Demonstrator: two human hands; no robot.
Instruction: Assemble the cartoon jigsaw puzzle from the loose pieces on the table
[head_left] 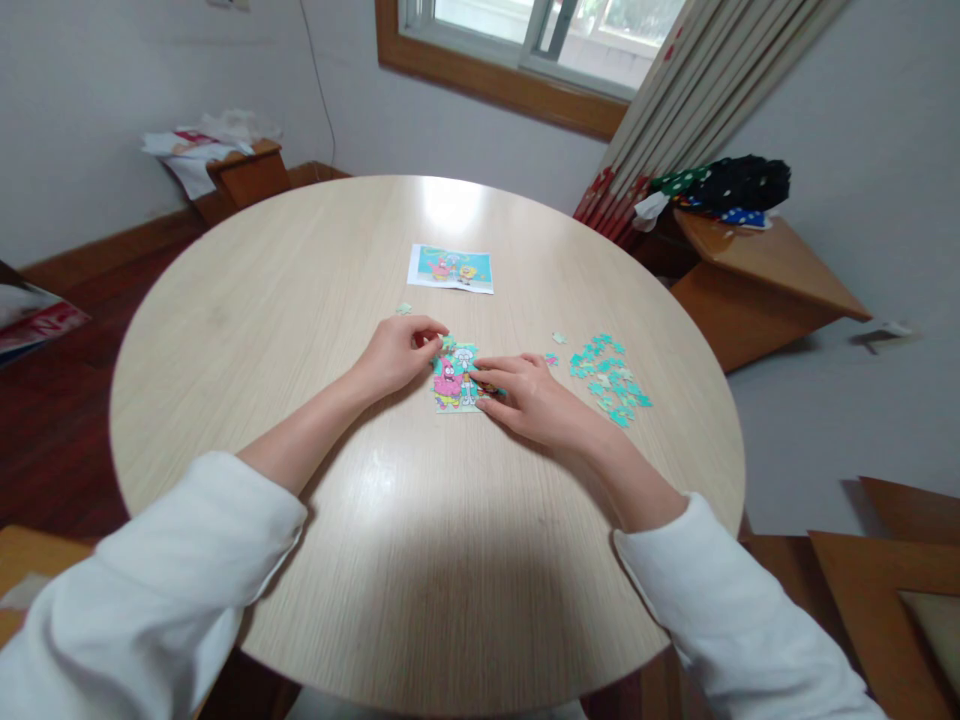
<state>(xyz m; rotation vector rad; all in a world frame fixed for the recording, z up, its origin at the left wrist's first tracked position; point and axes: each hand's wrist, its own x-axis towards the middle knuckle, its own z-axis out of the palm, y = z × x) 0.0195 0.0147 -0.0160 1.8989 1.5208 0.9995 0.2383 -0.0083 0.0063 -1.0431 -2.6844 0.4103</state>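
Pale wood grain is running across a round tabletop (225, 330), where a partly assembled SpongeBob jigsaw puzzle (456, 382) is lying near the middle, well in from every edge. Broad room is stretching from the left hand (400, 352) to the left edge, and more is spreading toward the near edge between two white sleeves (180, 550). Space is narrowing to the right, where a cluster of loose teal jigsaw pieces (611, 380) is sitting between the right hand (529, 397) and the right edge. Toward the far edge, a printed SpongeBob sheet (454, 269) is lying flat. Pink Patrick Star (448, 376) and Squidward (465, 357) are showing on the puzzle, teal filling in around them, its lower side running straight. Curled, the left hand is bringing thumb and forefinger to a greenish piece (448, 342) at the puzzle's upper-left corner; whether they are gripping it, one cannot tell. Fingers loosely spread and extended, the right hand is resting over the puzzle's right side, partly hiding it.
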